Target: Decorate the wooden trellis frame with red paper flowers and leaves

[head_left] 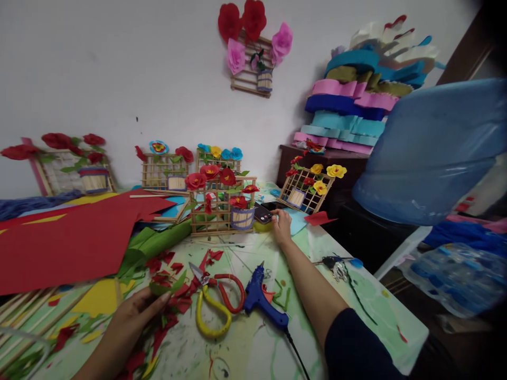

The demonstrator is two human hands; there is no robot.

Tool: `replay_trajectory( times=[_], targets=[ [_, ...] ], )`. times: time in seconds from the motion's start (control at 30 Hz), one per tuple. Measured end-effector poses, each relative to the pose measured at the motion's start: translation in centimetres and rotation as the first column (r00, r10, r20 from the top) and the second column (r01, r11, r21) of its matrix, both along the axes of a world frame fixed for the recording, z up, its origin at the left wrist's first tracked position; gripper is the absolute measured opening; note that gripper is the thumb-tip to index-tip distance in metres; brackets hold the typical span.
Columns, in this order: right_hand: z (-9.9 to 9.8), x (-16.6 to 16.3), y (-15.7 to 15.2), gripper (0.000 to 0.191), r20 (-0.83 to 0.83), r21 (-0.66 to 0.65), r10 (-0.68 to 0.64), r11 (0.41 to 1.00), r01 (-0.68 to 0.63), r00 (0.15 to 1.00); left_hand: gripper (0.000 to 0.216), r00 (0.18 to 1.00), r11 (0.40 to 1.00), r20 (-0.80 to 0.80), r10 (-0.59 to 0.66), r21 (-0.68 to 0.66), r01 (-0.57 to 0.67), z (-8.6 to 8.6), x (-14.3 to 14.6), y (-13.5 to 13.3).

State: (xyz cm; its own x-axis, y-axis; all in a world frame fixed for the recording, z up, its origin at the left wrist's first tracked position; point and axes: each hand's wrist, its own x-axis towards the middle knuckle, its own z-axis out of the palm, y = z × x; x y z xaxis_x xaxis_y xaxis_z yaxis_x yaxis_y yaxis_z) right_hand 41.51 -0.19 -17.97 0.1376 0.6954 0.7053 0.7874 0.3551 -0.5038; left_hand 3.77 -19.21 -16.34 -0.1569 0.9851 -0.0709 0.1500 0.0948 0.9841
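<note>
My right hand [281, 224] is stretched out across the table, its fingers touching a dark phone [263, 214] that lies beside a wooden lattice frame with red paper flowers [222, 203]. My left hand [137, 311] rests near the front left among red and green paper scraps [170, 279], its fingers closed on a small green piece. Between my arms lie scissors with red and yellow handles [216, 301] and a blue glue gun [261, 298].
Large red paper sheets [63, 237] cover the left of the table. More flower frames [307, 190] stand along the wall. Keys [336, 266] lie at the right edge. A blue water bottle [435, 153] and stacked foam sheets [348, 105] stand on the right.
</note>
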Motion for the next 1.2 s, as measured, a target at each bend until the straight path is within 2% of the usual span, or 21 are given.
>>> replay_trajectory(
  times=[0.1,0.17,0.27,0.33,0.4,0.47,0.57,0.6,0.63,0.73,0.83,1.2],
  targets=[
    [2.2,-0.6,-0.9,0.034,-0.024,0.038,0.0,0.999,0.001,1.0,0.049,1.0,0.999,-0.006,-0.003,0.038,0.003,1.5,1.0,-0.3],
    [4.9,-2.1,-2.5,0.033,-0.063,0.124,0.043,0.992,-0.035,0.997,0.051,1.0,0.998,0.004,0.022,0.058,-0.022,2.1,1.4,-0.5],
    [9.6,-6.1,-6.8,0.029,-0.121,0.311,0.2,0.938,-0.154,0.972,0.052,0.997,0.997,0.051,0.058,0.056,-0.061,2.1,1.3,-0.7],
    [12.0,-8.7,-10.0,0.026,-0.056,0.327,0.304,0.906,-0.27,0.951,0.051,0.993,0.998,0.107,0.043,0.037,-0.047,1.6,1.0,-0.7],
    [13.0,-10.0,-11.9,0.021,0.156,0.21,0.392,0.884,-0.418,0.907,0.05,0.988,0.998,0.15,0.031,0.05,-0.039,1.0,0.6,-0.6],
    [12.5,-9.7,-11.7,0.021,0.237,0.151,0.328,0.917,-0.368,0.914,0.05,0.985,0.998,0.171,0.007,0.054,-0.016,0.7,0.4,-0.6],
    [9.8,-6.6,-8.6,0.03,0.222,0.004,0.101,0.995,-0.104,0.97,0.049,0.984,0.999,0.175,-0.018,0.048,0.009,0.8,0.3,-0.8],
    [8.7,-5.3,-7.3,0.033,0.225,-0.084,0.046,0.996,-0.027,0.973,0.048,0.985,0.999,0.172,-0.021,0.049,0.012,0.9,0.4,-0.8],
    [7.8,-4.1,-6.0,0.034,0.23,-0.12,0.019,0.993,0.009,0.973,0.049,0.985,0.999,0.171,-0.022,0.052,0.014,1.1,0.5,-0.9],
    [5.7,-1.6,-3.3,0.036,0.257,-0.169,-0.006,0.984,0.051,0.966,0.05,0.984,0.999,0.174,-0.029,0.05,0.021,1.6,0.7,-1.1],
    [4.6,-0.9,-2.1,0.035,0.29,-0.193,-0.007,0.979,0.065,0.957,0.049,0.986,0.999,0.164,-0.013,0.043,0.006,1.7,0.8,-1.1],
    [3.6,-0.4,-0.7,0.034,0.347,-0.25,-0.017,0.962,0.11,0.938,0.046,0.99,0.996,0.139,0.012,0.083,-0.023,2.3,1.0,-1.1]
  ],
)
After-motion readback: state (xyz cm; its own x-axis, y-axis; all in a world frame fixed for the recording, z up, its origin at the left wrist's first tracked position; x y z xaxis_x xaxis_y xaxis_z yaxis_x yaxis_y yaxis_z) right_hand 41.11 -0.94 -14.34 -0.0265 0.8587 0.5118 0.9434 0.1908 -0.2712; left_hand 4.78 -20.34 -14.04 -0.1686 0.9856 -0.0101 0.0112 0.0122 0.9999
